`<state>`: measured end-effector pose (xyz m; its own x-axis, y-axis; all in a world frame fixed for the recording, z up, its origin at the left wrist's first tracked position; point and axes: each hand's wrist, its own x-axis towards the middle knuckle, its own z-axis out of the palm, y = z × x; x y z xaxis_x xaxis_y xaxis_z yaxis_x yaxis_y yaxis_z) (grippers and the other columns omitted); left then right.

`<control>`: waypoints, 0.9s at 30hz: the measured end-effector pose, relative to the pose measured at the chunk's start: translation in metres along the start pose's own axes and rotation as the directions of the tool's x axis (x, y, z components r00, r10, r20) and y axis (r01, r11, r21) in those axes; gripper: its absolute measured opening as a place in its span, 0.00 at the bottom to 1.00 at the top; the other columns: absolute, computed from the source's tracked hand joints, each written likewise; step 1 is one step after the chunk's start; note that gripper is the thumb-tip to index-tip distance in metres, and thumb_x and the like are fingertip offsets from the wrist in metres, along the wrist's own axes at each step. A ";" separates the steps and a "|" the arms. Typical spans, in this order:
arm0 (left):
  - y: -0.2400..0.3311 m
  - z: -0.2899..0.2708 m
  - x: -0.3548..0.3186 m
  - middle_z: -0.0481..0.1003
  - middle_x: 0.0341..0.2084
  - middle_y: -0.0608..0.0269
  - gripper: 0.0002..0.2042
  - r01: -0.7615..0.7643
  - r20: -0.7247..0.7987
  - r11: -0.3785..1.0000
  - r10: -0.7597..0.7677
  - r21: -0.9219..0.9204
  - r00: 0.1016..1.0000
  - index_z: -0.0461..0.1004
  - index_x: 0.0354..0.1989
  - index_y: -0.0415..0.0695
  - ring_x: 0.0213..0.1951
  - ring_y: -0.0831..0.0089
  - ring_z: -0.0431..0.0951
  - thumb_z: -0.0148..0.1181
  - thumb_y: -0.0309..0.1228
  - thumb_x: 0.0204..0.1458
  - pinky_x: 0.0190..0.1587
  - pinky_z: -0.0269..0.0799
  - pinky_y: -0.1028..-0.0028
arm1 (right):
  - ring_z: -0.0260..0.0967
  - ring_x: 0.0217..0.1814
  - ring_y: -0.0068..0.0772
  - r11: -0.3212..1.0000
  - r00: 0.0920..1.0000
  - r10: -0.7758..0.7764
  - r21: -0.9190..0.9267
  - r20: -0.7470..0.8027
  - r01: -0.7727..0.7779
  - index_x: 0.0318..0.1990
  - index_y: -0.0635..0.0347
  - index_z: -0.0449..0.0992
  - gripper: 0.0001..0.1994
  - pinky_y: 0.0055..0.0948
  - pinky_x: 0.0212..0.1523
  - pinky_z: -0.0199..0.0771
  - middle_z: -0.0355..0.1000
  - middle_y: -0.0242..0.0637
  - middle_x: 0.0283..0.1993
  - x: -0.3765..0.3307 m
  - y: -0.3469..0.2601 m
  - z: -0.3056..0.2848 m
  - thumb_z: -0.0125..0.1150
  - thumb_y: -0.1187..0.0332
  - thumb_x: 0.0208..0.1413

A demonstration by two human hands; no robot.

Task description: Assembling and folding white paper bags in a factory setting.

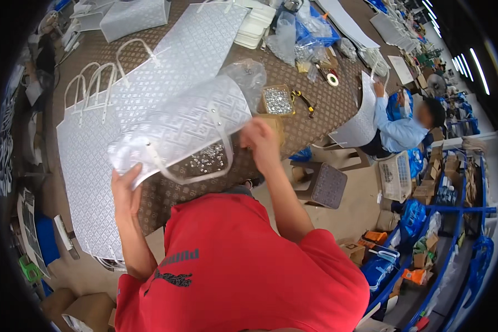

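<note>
Silver bag (182,130) hangs clamped between your left hand (126,193) and right hand (260,141) fingers; loosen either grip and it could drop onto the rivets (207,159) beneath.

A silvery-white bag (182,124) embossed with a geometric key pattern, above a brown diamond-patterned tablecloth (315,105); red shirt (238,265) in the foreground, a co-worker (401,130) in light blue beyond.
</note>
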<state>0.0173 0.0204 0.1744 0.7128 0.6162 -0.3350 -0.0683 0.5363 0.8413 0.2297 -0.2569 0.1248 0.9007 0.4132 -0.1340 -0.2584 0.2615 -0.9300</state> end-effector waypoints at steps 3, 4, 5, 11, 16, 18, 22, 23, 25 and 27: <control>0.017 -0.027 -0.007 0.71 0.56 0.48 0.28 -0.075 -0.049 0.991 0.070 -0.107 0.996 0.63 0.62 0.34 0.58 0.57 0.73 0.55 0.14 0.49 0.62 0.68 0.59 | 0.67 0.30 0.23 0.985 0.989 0.115 -0.120 -0.094 -0.126 0.44 0.59 0.74 0.07 0.24 0.31 0.69 0.71 0.30 0.31 0.001 0.043 -0.043 0.60 0.68 0.61; 0.020 -0.032 -0.007 0.72 0.55 0.49 0.27 -0.084 -0.014 0.982 0.083 -0.171 0.996 0.64 0.62 0.34 0.57 0.56 0.73 0.55 0.14 0.49 0.62 0.68 0.58 | 0.68 0.30 0.26 0.919 0.978 0.192 -0.335 -0.082 -0.208 0.45 0.59 0.74 0.09 0.26 0.31 0.70 0.71 0.32 0.30 -0.003 0.066 -0.051 0.62 0.68 0.60; 0.025 -0.037 -0.006 0.73 0.54 0.49 0.26 -0.093 0.022 0.968 0.101 -0.233 0.995 0.65 0.61 0.34 0.57 0.56 0.74 0.54 0.14 0.49 0.63 0.68 0.57 | 0.71 0.32 0.33 0.803 0.997 0.077 -0.594 0.030 -0.044 0.45 0.59 0.75 0.09 0.32 0.33 0.72 0.71 0.37 0.31 -0.006 0.094 -0.051 0.62 0.69 0.58; 0.016 -0.033 -0.014 0.73 0.55 0.48 0.26 -0.045 0.050 0.957 0.062 -0.286 0.997 0.65 0.61 0.34 0.57 0.54 0.74 0.53 0.15 0.48 0.63 0.68 0.56 | 0.74 0.39 0.56 0.379 0.961 -0.105 -0.883 0.256 0.277 0.43 0.59 0.75 0.10 0.47 0.38 0.74 0.73 0.50 0.37 -0.008 0.180 -0.036 0.60 0.68 0.55; 0.004 -0.031 -0.019 0.73 0.55 0.47 0.27 0.016 0.036 0.942 -0.004 -0.334 0.999 0.65 0.60 0.34 0.57 0.53 0.74 0.53 0.15 0.48 0.62 0.69 0.55 | 0.73 0.40 0.59 0.403 0.967 0.006 -0.885 0.256 0.232 0.38 0.59 0.73 0.08 0.50 0.38 0.73 0.73 0.52 0.37 0.011 0.174 -0.038 0.57 0.64 0.56; 0.003 -0.030 -0.017 0.73 0.55 0.47 0.27 0.021 0.020 0.937 -0.015 -0.349 1.000 0.64 0.61 0.34 0.57 0.52 0.74 0.53 0.15 0.48 0.62 0.70 0.55 | 0.73 0.42 0.60 0.343 0.962 0.045 -0.908 0.270 0.239 0.37 0.58 0.72 0.08 0.52 0.38 0.72 0.72 0.54 0.39 0.015 0.161 -0.036 0.55 0.64 0.56; 0.004 -0.030 -0.016 0.72 0.55 0.46 0.28 0.041 0.039 0.925 -0.028 -0.377 0.999 0.64 0.62 0.33 0.57 0.51 0.74 0.52 0.14 0.47 0.61 0.71 0.56 | 0.76 0.38 0.52 0.306 0.948 -0.072 -0.898 0.309 0.316 0.41 0.60 0.74 0.09 0.48 0.38 0.75 0.74 0.51 0.37 0.017 0.136 -0.037 0.56 0.67 0.56; 0.007 -0.029 -0.016 0.72 0.55 0.47 0.28 0.053 0.050 0.933 -0.037 -0.357 0.998 0.64 0.62 0.34 0.57 0.51 0.74 0.52 0.14 0.48 0.61 0.71 0.56 | 0.76 0.38 0.48 0.497 0.980 -0.038 -0.847 0.195 0.187 0.42 0.61 0.75 0.09 0.44 0.38 0.76 0.75 0.48 0.38 0.020 0.132 -0.041 0.56 0.68 0.57; 0.011 -0.025 -0.014 0.72 0.55 0.48 0.29 0.077 0.078 0.947 -0.055 -0.311 0.995 0.64 0.62 0.34 0.57 0.52 0.74 0.53 0.14 0.48 0.61 0.70 0.56 | 0.77 0.37 0.39 0.798 0.996 0.087 -0.598 -0.013 -0.078 0.46 0.62 0.76 0.10 0.38 0.38 0.78 0.77 0.43 0.38 0.025 0.124 -0.050 0.58 0.69 0.59; 0.010 -0.027 -0.017 0.72 0.56 0.48 0.29 0.086 0.078 0.945 -0.065 -0.316 0.995 0.63 0.63 0.34 0.57 0.52 0.74 0.53 0.14 0.48 0.62 0.70 0.56 | 0.77 0.37 0.35 0.952 0.978 0.124 -0.257 -0.169 -0.165 0.45 0.64 0.77 0.09 0.34 0.38 0.79 0.77 0.40 0.38 0.012 0.095 -0.058 0.59 0.71 0.60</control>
<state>-0.0138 0.0306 0.1768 0.7678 0.5336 -0.3547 -0.2235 0.7419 0.6322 0.2363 -0.2782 0.0151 0.9078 0.2890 -0.3039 -0.3048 -0.0432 -0.9514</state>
